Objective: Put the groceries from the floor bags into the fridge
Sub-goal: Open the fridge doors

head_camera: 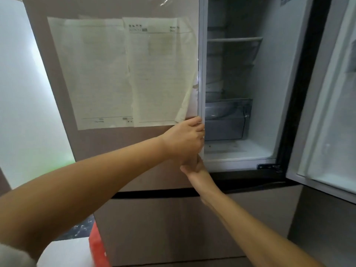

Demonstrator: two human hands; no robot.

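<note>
Left hand (183, 139) and right hand (194, 168) both curl fingers round left fridge door (115, 151) edge; right door (327, 112) open; risk: tugging tears taped papers (123, 72), or fingers get pinched.

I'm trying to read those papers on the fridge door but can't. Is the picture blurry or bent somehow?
Head view: soft all over, so print on the white paper sheets is unreadable; the wide lens bows the brown fridge door edges; glare on clear tape up top; the fridge interior is dim.
</note>
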